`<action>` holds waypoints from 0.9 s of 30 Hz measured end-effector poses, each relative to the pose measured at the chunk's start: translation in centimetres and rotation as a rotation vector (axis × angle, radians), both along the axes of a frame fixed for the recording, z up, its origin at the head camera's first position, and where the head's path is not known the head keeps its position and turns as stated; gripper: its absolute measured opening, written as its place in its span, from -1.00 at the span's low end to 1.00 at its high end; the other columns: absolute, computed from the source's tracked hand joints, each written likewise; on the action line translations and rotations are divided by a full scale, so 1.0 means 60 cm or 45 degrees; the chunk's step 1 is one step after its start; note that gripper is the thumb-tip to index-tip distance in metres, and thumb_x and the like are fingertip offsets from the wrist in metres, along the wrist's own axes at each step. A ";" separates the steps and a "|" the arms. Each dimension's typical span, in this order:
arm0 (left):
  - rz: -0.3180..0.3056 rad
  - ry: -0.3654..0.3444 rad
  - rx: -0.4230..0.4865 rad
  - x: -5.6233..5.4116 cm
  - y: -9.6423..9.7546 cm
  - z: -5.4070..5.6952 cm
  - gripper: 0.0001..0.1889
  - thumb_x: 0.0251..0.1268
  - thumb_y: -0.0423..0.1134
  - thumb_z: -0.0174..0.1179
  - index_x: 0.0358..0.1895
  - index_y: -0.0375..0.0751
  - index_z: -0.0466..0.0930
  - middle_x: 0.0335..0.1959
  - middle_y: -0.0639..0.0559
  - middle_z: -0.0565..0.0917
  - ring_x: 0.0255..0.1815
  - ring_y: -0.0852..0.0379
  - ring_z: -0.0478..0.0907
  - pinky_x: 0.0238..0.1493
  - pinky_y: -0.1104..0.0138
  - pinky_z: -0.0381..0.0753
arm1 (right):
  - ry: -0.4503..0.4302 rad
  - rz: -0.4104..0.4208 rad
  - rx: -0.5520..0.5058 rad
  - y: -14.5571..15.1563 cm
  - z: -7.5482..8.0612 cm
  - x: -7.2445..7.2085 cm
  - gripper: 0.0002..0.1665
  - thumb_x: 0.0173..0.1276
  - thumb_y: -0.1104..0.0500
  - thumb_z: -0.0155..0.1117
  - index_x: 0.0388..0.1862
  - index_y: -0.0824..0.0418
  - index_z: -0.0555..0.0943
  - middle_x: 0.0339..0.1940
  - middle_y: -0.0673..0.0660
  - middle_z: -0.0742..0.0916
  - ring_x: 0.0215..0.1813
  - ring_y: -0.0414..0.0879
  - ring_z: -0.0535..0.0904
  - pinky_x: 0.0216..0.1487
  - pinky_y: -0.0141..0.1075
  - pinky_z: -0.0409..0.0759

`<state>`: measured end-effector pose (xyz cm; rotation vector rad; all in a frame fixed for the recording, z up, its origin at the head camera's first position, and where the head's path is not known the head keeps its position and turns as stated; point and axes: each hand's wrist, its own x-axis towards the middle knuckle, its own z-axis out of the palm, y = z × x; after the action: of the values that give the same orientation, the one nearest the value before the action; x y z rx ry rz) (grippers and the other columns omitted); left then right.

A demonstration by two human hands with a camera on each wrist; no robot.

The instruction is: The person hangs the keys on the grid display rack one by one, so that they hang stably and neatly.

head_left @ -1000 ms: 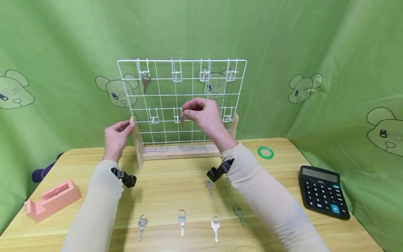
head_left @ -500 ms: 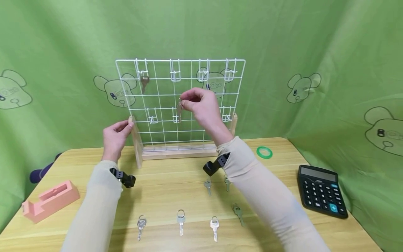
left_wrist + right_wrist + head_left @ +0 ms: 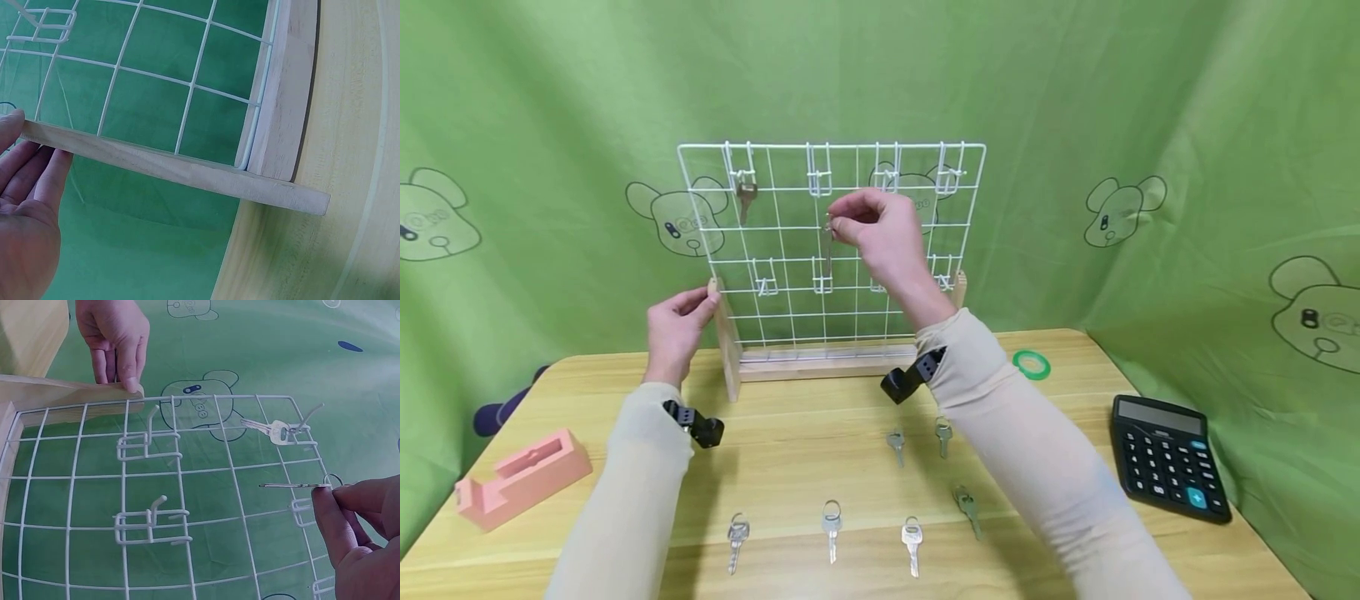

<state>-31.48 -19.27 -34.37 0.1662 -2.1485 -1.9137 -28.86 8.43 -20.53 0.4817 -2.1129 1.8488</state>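
Observation:
A white wire grid rack point(image 3: 775, 147) with white hooks stands upright in a wooden frame. My left hand point(image 3: 675, 333) grips the top of its left wooden post point(image 3: 175, 169), thumb on one side and fingers on the other. In front of the grid, my right hand point(image 3: 886, 242) pinches a key point(image 3: 290, 485) near its ring, the blade hanging down in the head view. This key is between the two hook rows, below the second upper hook point(image 3: 819, 182). Another key point(image 3: 746, 200) hangs from the upper left hook.
Several keys with rings lie on the wooden table, among them a front middle key point(image 3: 832, 525) and one by the right forearm point(image 3: 967, 508). A pink tape dispenser point(image 3: 527, 479) sits left; green tape point(image 3: 1032, 364) and a black calculator point(image 3: 1168, 457) lie right.
My right hand has risen with the key, from beside the lower hook row to above it. The left hand keeps its grip on the post.

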 end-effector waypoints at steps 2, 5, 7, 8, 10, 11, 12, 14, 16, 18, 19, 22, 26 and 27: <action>-0.004 -0.001 -0.004 0.000 0.000 -0.001 -0.49 0.33 -0.10 0.30 0.26 -0.27 0.51 0.22 -0.22 0.56 0.16 -0.01 0.54 0.18 0.34 0.55 | 0.015 0.002 -0.014 0.000 0.003 -0.002 -0.83 0.25 0.49 0.32 -0.18 0.36 0.67 -0.25 0.20 0.70 -0.20 0.00 0.62 -0.10 -0.30 0.68; -0.006 0.000 -0.003 0.000 0.000 -0.001 -0.50 0.34 -0.11 0.29 0.26 -0.26 0.51 0.21 -0.20 0.56 0.16 0.00 0.54 0.18 0.35 0.55 | 0.040 -0.002 -0.028 -0.001 0.008 -0.004 -0.82 0.25 0.48 0.33 -0.18 0.35 0.67 -0.25 0.19 0.70 -0.20 0.00 0.62 -0.10 -0.31 0.68; -0.010 -0.001 -0.003 0.000 0.000 -0.001 -0.50 0.34 -0.11 0.29 0.27 -0.26 0.50 0.22 -0.20 0.56 0.17 0.00 0.54 0.18 0.35 0.55 | 0.067 -0.015 -0.036 -0.002 0.011 -0.005 -0.82 0.26 0.47 0.33 -0.17 0.34 0.67 -0.25 0.18 0.70 -0.20 -0.01 0.62 -0.11 -0.31 0.67; -0.010 -0.001 -0.001 0.001 0.000 -0.001 -0.49 0.34 -0.11 0.29 0.27 -0.26 0.50 0.22 -0.21 0.55 0.18 0.00 0.54 0.19 0.34 0.54 | 0.080 -0.020 -0.043 -0.003 0.012 -0.005 -0.83 0.26 0.47 0.32 -0.17 0.34 0.67 -0.25 0.17 0.70 -0.20 -0.01 0.61 -0.11 -0.31 0.67; -0.011 0.000 0.006 0.002 0.000 -0.001 -0.50 0.34 -0.12 0.28 0.27 -0.27 0.49 0.23 -0.21 0.55 0.18 -0.01 0.53 0.20 0.33 0.54 | 0.120 -0.030 -0.054 -0.006 0.015 -0.006 -0.82 0.27 0.47 0.32 -0.16 0.34 0.67 -0.25 0.17 0.71 -0.20 -0.01 0.61 -0.12 -0.31 0.67; -0.012 0.000 0.008 0.003 -0.001 -0.001 -0.49 0.34 -0.12 0.28 0.28 -0.27 0.49 0.23 -0.22 0.55 0.18 -0.01 0.53 0.20 0.33 0.54 | 0.135 -0.036 -0.063 -0.008 0.017 -0.006 -0.82 0.27 0.47 0.31 -0.16 0.34 0.67 -0.25 0.17 0.71 -0.20 -0.01 0.61 -0.12 -0.31 0.68; -0.014 0.002 0.008 0.003 -0.001 -0.001 -0.49 0.35 -0.12 0.28 0.28 -0.28 0.49 0.23 -0.22 0.54 0.19 -0.02 0.53 0.21 0.32 0.53 | 0.146 -0.038 -0.070 -0.010 0.019 -0.006 -0.83 0.27 0.47 0.31 -0.16 0.34 0.67 -0.25 0.17 0.71 -0.20 0.00 0.61 -0.12 -0.31 0.68; -0.017 0.007 0.010 0.004 -0.002 -0.001 -0.49 0.35 -0.12 0.28 0.28 -0.28 0.48 0.23 -0.23 0.54 0.19 -0.02 0.53 0.21 0.32 0.53 | 0.154 -0.040 -0.084 -0.013 0.022 -0.006 -0.83 0.27 0.47 0.31 -0.17 0.35 0.67 -0.26 0.17 0.71 -0.21 0.00 0.61 -0.13 -0.31 0.69; -0.020 0.011 0.008 0.004 -0.001 0.000 -0.49 0.35 -0.13 0.28 0.28 -0.29 0.48 0.23 -0.23 0.54 0.19 -0.02 0.53 0.20 0.32 0.54 | 0.156 -0.042 -0.094 -0.016 0.026 -0.005 -0.83 0.27 0.48 0.30 -0.18 0.36 0.67 -0.26 0.18 0.71 -0.22 0.00 0.61 -0.13 -0.31 0.69; -0.022 0.013 0.001 0.003 -0.002 0.001 -0.49 0.35 -0.12 0.28 0.27 -0.29 0.49 0.23 -0.23 0.55 0.19 -0.02 0.54 0.20 0.32 0.54 | 0.149 -0.050 -0.100 -0.018 0.029 -0.005 -0.83 0.27 0.49 0.30 -0.17 0.37 0.67 -0.27 0.18 0.71 -0.22 -0.01 0.61 -0.13 -0.32 0.69; -0.022 0.013 -0.001 0.003 -0.002 0.001 -0.49 0.35 -0.12 0.28 0.27 -0.29 0.49 0.23 -0.23 0.55 0.18 -0.02 0.54 0.20 0.32 0.54 | 0.144 -0.054 -0.105 -0.019 0.031 -0.005 -0.83 0.26 0.49 0.30 -0.17 0.37 0.67 -0.26 0.19 0.71 -0.22 -0.01 0.61 -0.13 -0.32 0.69; -0.019 0.014 -0.010 0.003 -0.001 0.002 -0.50 0.35 -0.13 0.28 0.27 -0.29 0.50 0.22 -0.22 0.55 0.18 -0.01 0.54 0.20 0.32 0.54 | 0.133 -0.087 -0.099 -0.021 0.035 -0.005 -0.82 0.27 0.48 0.30 -0.15 0.37 0.67 -0.26 0.18 0.70 -0.22 -0.02 0.60 -0.14 -0.34 0.68; -0.019 0.009 -0.015 0.003 -0.001 0.002 -0.51 0.36 -0.14 0.27 0.27 -0.29 0.50 0.22 -0.22 0.56 0.18 -0.01 0.54 0.20 0.32 0.54 | 0.117 -0.133 -0.087 -0.024 0.040 -0.006 -0.81 0.26 0.46 0.33 -0.14 0.36 0.67 -0.27 0.16 0.70 -0.22 -0.04 0.59 -0.15 -0.33 0.66; -0.019 0.009 -0.014 0.003 -0.001 0.001 -0.51 0.36 -0.14 0.27 0.26 -0.30 0.50 0.22 -0.23 0.56 0.18 -0.02 0.54 0.21 0.31 0.53 | 0.114 -0.138 -0.088 -0.025 0.041 -0.007 -0.81 0.26 0.46 0.33 -0.14 0.36 0.67 -0.27 0.15 0.70 -0.22 -0.05 0.59 -0.15 -0.33 0.66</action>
<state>-31.29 -19.31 -34.28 0.1417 -2.1614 -1.9073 -29.30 6.93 -18.05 0.4170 -1.9699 1.7986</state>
